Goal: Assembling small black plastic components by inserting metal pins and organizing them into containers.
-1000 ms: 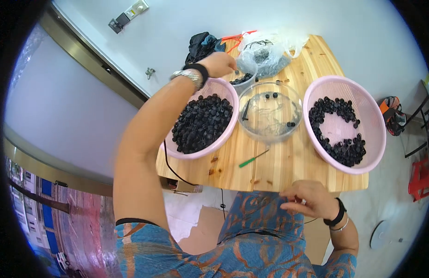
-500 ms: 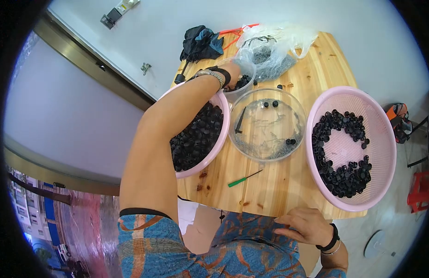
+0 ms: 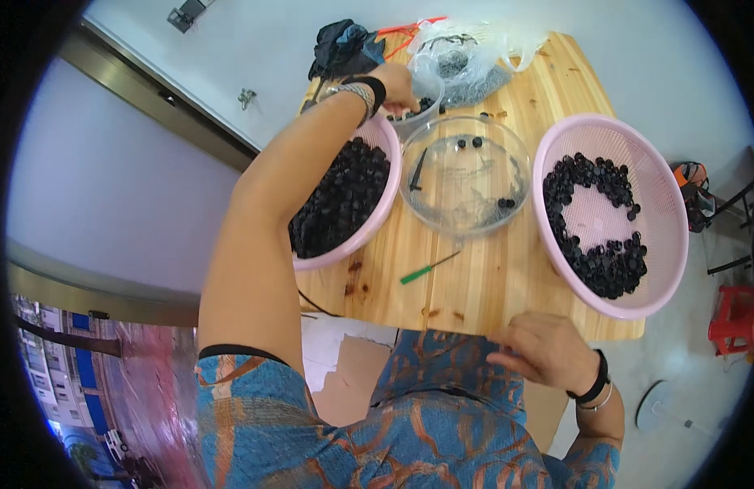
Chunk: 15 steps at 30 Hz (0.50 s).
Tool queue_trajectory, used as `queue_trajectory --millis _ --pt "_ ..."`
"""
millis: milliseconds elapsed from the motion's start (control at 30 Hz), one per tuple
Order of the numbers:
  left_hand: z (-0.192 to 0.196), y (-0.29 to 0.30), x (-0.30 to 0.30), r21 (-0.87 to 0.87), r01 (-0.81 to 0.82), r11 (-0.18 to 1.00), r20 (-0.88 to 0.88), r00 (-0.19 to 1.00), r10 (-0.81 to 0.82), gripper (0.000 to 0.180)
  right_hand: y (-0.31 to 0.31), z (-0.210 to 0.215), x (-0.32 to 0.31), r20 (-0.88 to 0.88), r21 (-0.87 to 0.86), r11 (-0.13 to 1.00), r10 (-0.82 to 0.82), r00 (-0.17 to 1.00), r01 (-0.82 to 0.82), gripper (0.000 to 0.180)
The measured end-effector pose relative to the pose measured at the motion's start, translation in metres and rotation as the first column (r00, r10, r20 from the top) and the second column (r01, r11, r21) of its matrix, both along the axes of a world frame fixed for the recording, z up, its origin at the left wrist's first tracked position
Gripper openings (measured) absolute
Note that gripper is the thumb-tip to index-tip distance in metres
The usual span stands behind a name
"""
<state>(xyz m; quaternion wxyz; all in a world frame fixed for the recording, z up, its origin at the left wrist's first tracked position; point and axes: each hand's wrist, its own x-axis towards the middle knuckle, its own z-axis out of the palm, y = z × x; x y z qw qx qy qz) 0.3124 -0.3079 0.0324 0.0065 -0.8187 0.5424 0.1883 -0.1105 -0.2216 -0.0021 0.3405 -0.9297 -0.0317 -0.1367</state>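
Note:
My left hand [image 3: 396, 88] is bent over the rim of a clear round tub [image 3: 426, 85] at the back left. Its fingers curl down together toward small black caps [image 3: 424, 104] in the tub, and whatever they may hold is hidden. Beneath my left forearm, a pink basket [image 3: 369, 238] is filled with black caps. My right hand [image 3: 544, 350] hovers at the table's front edge, thumb apart from loosely bent fingers, with nothing visible in it.
A shallow clear round container [image 3: 467, 183] holds thin metal pieces, a few caps and a black pointed piece. A green-handled screwdriver [image 3: 418, 275] lies in front. Another pink basket [image 3: 666, 236] with caps stands right. Behind are plastic bags [image 3: 475, 61] and a dark folded umbrella [image 3: 344, 49].
My left hand has drawn back from inside the tub to its left rim. The whole view has shifted, so the table sits higher. My right hand stays by the front edge.

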Motion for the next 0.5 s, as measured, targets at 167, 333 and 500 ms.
queue_trajectory --millis 167,333,500 --pt "0.029 0.046 -0.026 -0.460 -0.123 0.879 -0.491 0.860 -0.137 0.019 0.003 0.046 0.019 -0.011 -0.078 0.987 -0.138 0.990 0.137 0.020" --pt "0.080 0.164 -0.134 -0.432 -0.253 0.866 -0.857 0.413 -0.307 0.024 -0.019 0.065 0.066 0.080 -0.177 0.926 -0.324 0.943 0.333 0.014" --pt "0.070 0.286 -0.193 -0.139 -0.160 0.977 -0.968 0.231 -0.100 0.022 -0.053 0.053 0.135 -0.104 -0.587 0.756 -0.427 0.898 0.291 0.010"
